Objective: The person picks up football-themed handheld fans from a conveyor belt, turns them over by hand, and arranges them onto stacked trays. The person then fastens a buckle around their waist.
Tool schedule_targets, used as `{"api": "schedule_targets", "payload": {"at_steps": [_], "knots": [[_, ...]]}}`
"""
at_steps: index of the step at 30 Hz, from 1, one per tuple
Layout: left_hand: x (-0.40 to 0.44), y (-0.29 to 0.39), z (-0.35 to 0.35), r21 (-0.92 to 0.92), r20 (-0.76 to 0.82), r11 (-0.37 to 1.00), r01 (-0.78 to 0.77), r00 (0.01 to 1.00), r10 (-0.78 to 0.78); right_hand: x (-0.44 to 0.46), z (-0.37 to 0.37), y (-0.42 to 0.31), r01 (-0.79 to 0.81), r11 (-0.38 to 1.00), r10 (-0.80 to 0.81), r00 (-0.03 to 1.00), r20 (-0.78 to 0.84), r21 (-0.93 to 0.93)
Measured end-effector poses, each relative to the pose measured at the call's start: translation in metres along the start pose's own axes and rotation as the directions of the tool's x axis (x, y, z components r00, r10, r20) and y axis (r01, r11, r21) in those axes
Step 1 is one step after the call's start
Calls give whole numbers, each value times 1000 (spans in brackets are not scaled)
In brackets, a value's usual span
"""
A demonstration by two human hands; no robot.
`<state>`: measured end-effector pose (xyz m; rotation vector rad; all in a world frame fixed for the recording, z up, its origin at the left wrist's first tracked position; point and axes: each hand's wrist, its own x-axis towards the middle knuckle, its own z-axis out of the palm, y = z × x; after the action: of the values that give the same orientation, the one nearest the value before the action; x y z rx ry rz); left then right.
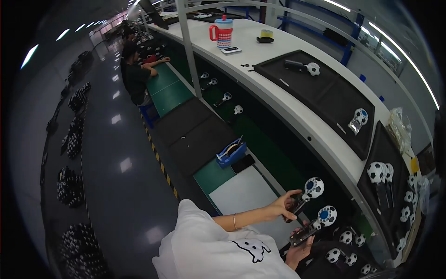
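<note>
My left hand is closed around the dark handle of a soccer-ball-headed gadget, which has a round black-and-white head with a blue center. Just below it, my right hand grips a second soccer-ball-headed gadget by its dark handle, where small metallic parts show. The two gadgets are side by side, heads pointing away from me. Both hands are beside a white sheet on the green bench. The exact kind of gadget cannot be made out.
A blue tape dispenser and a black phone lie beyond the sheet, before a black mat. More ball-headed gadgets rest on the white counter's mats. A lidded cup stands farther off. A co-worker sits along the bench.
</note>
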<state>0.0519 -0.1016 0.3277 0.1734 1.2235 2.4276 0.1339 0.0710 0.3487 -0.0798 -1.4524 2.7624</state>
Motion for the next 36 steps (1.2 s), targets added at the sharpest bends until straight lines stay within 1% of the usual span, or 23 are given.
{"api": "schedule_targets", "payload": {"at_steps": [1,3,5,7,9,10,12,13,14,15,16,17,19,20,23,26,27,31,33,34,35,36], "knots": [[0,0,-3,93,-31,990,108,994,-105,-3,2,-2,2,1000,0,995,-95,21],[-10,27,13,342,3,914,221,972,-236,-8,8,-8,-10,994,25,992,-127,112],[-19,16,22,269,-54,963,13,999,2,-8,-13,-4,-48,997,47,999,19,67],[-24,33,44,31,41,998,-55,998,54,-13,15,-25,14,1000,-15,1000,17,21],[-28,38,54,101,87,994,-51,995,42,-15,19,-28,30,993,-25,999,-40,112],[-32,40,61,121,114,992,-33,993,19,-16,21,-33,47,991,-42,998,-45,122],[-39,41,73,-146,151,988,43,988,-20,-22,30,-45,84,989,-75,994,-75,125],[-41,36,77,-115,146,991,61,988,-43,-23,25,-47,95,988,-84,992,-89,123],[-42,35,81,-116,158,991,72,986,-53,-25,20,-48,85,984,-84,996,-9,155],[-45,37,86,-178,174,981,78,984,-46,-26,16,-49,70,980,-84,994,71,184],[-48,38,90,-240,184,967,85,982,-41,-26,16,-51,95,978,-111,991,75,186],[-51,37,91,-242,184,966,96,982,-51,-28,16,-53,94,978,-107,992,65,186],[-55,39,94,-163,194,983,81,980,-49,-30,16,-55,39,967,-58,996,71,253],[-58,41,101,-164,140,984,65,989,-42,-30,17,-55,33,967,-48,997,56,254],[-60,38,96,-130,151,990,61,988,-41,-31,17,-55,28,959,-54,995,83,283],[-66,42,103,-155,123,986,55,992,-36,-33,18,-56,0,950,-35,994,106,311],[-67,40,103,-143,78,988,59,996,-48,-35,18,-57,-15,943,-28,992,124,332],[-71,35,102,-183,71,981,65,996,-53,-41,18,-59,-33,940,-4,994,107,339],[-71,29,98,-198,166,980,29,986,4,-44,16,-60,-11,949,-30,992,123,316],[-71,26,101,-196,179,980,28,984,7,-46,18,-62,2,950,-42,992,123,314],[-73,23,105,-89,134,994,-66,988,78,-50,24,-64,111,986,-114,993,17,127],[-74,20,108,22,97,987,-158,983,155,-53,26,-66,199,977,-204,976,-76,-72]]}}
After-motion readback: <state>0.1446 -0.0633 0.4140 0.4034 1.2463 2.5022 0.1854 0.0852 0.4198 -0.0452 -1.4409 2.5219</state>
